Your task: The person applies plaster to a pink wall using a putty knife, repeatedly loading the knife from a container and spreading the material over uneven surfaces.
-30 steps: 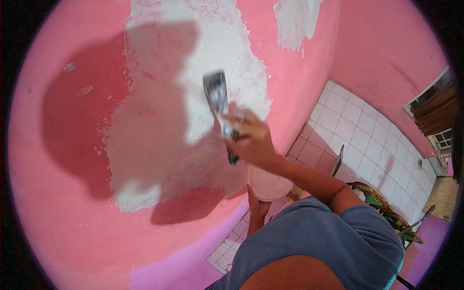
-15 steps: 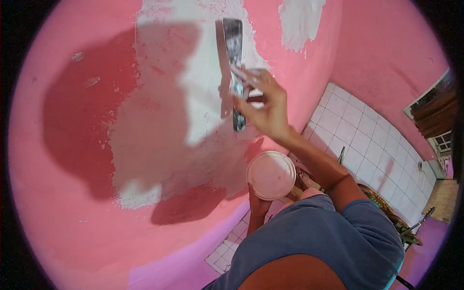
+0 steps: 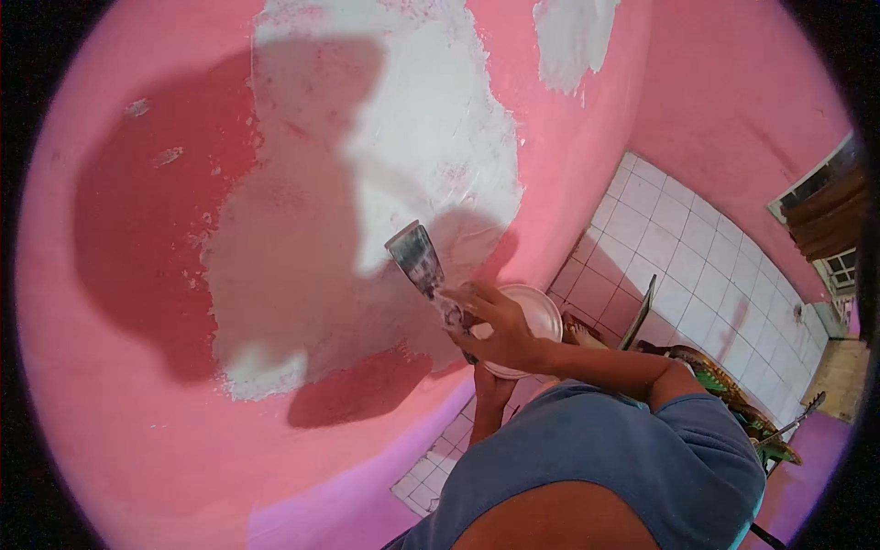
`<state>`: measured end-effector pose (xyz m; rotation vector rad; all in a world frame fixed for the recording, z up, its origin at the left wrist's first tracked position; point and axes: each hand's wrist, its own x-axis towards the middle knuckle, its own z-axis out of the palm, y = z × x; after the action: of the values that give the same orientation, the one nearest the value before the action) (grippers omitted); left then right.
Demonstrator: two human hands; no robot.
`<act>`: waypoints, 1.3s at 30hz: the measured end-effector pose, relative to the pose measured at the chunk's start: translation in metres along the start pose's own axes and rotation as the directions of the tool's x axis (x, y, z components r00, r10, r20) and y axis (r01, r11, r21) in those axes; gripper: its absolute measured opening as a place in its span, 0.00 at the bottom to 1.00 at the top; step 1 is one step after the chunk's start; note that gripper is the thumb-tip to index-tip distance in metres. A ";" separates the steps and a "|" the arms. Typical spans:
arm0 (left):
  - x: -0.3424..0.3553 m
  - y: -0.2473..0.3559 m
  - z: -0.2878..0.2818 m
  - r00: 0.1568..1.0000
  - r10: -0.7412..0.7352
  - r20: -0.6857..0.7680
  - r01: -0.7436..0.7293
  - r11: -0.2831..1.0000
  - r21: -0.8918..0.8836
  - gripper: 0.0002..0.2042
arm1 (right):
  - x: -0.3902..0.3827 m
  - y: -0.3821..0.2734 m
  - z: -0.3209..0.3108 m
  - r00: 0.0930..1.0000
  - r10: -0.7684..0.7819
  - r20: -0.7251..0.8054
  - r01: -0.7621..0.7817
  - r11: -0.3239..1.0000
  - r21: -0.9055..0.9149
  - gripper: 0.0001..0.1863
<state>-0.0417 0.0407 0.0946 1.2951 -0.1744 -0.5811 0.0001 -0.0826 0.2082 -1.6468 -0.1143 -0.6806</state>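
Note:
My right hand (image 3: 500, 332) grips a putty knife (image 3: 419, 258), its broad metal blade smeared white and pointing up and to the left. Below the wall patch, my left hand (image 3: 493, 389) holds a round pale container (image 3: 544, 310) with a raised rim from beneath. My right hand and forearm now cover part of that container, and its depth is hidden. Beyond the blade spreads a large patch of white filler (image 3: 431, 110) on the pink wall (image 3: 147, 440). The blade appears apart from the wall.
A smaller white filler patch (image 3: 573, 46) lies further right on the wall. White floor tiles (image 3: 706, 247) stretch to the right, with several dark and green objects (image 3: 724, 385) beside my body. A window with a brown curtain (image 3: 830, 215) is at the far right.
My right hand has come down from the upper filler patch to the container, and the putty knife has tilted left. The left hand with the container stays about where it was.

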 end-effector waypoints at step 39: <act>-0.003 0.015 0.016 0.963 -0.236 -0.128 0.217 0.964 -0.151 0.47 | 0.079 -0.001 -0.006 0.966 -0.232 -0.110 0.220 0.969 -0.115 0.27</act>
<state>-0.0463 0.0311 0.1138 1.2266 0.1347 -0.6793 0.0616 -0.1116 0.2481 -1.6997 -0.1839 -0.9742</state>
